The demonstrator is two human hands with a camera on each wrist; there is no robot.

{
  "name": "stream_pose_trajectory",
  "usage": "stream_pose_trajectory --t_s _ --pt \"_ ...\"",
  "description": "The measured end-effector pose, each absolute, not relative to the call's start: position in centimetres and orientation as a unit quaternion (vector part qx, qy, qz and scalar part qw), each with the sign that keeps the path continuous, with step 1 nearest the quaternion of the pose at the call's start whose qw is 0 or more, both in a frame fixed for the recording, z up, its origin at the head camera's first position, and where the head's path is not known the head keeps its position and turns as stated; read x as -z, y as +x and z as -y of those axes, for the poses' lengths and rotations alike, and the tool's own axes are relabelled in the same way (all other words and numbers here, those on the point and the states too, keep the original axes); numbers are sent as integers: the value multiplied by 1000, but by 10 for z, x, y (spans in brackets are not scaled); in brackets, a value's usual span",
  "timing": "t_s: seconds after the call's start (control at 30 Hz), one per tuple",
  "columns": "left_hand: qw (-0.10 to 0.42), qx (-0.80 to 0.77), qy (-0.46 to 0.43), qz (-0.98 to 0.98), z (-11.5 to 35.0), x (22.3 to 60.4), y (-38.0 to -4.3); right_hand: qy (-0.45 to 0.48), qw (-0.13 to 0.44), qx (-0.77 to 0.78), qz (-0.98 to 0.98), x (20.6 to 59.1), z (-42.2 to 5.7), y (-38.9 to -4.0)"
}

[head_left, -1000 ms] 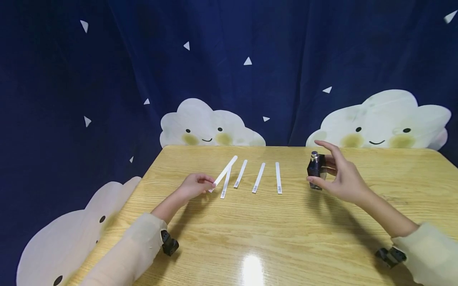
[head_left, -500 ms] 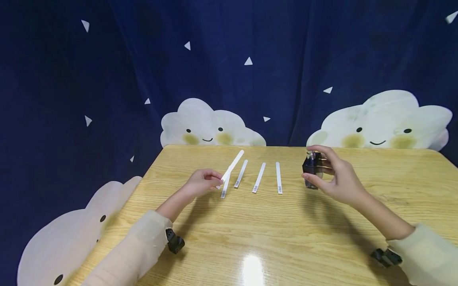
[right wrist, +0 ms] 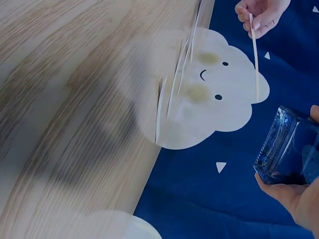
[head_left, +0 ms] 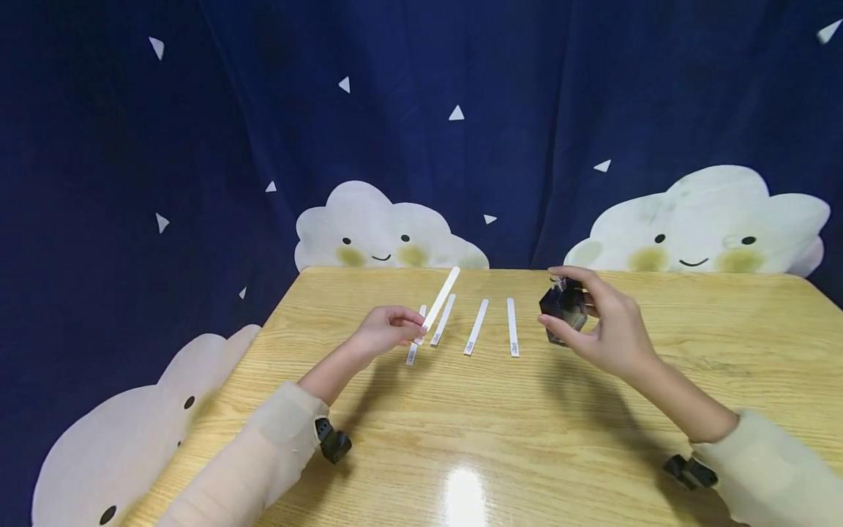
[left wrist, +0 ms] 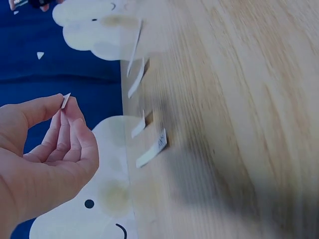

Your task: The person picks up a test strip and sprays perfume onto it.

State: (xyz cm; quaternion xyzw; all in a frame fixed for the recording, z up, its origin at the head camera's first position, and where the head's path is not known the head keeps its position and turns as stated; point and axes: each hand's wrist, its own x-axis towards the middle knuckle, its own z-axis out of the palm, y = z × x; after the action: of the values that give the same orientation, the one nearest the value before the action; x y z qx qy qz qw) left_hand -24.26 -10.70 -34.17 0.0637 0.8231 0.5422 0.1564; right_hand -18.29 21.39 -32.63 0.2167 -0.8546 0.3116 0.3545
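Observation:
My left hand (head_left: 385, 333) pinches one end of a white paper test strip (head_left: 443, 295) between thumb and index finger. The strip is held up, its far end pointing away toward the back edge. In the left wrist view the other fingers of that hand (left wrist: 55, 154) curl loosely below. My right hand (head_left: 615, 329) grips a dark glass perfume bottle (head_left: 562, 311) off the table, index finger at its top and thumb low on its side. The right wrist view shows the clear, thick base of the bottle (right wrist: 279, 149) turned toward the camera.
Several more white strips lie in a loose row on the wooden table (head_left: 500, 424), among them a leftmost strip (head_left: 412, 356) and a rightmost strip (head_left: 513, 328). A dark blue curtain (head_left: 408, 132) with white clouds hangs behind the table.
The left hand has moved right and lifted its strip off the leftmost one. The right hand has brought the bottle leftward and tilted it, its index finger coming down onto the bottle's top.

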Motion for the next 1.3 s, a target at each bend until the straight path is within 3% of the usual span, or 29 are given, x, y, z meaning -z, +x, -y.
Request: stream_pose_trajectory --t_s 0.47,1.3 --pt "180 -598 64 -778 81 335 -235 245 357 -275 858 328 -196 -186" --pt "169 -615 104 -763 52 345 -228 220 383 -280 852 339 -188 -194"
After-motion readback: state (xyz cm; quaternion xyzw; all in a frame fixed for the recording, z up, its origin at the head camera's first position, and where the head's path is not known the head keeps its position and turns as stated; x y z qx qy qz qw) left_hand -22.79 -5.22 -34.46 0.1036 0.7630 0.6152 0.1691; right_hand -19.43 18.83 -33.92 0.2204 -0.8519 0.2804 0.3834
